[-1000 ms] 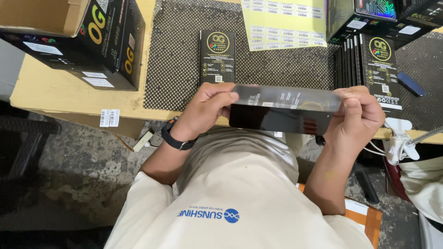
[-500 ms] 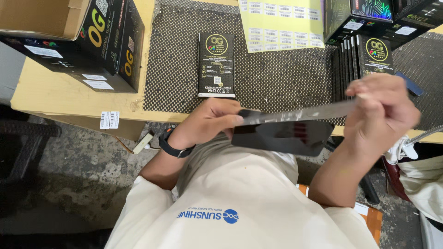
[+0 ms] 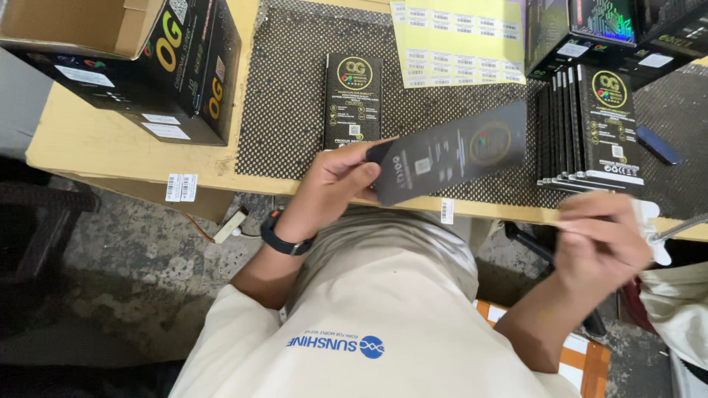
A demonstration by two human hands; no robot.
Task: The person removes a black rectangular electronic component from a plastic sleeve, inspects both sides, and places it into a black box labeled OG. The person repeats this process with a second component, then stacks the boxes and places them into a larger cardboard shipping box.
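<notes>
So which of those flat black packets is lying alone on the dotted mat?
The flat black packet left of the yellow label sheet. It lies face up alone; one is in the left hand, the others stand packed in the row at right.

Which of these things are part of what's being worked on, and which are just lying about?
In use: flat black pack in the left hand; right hand; row of matching packs.
Lying about: open carton; label sheet; lone pack; small blue object.
</notes>
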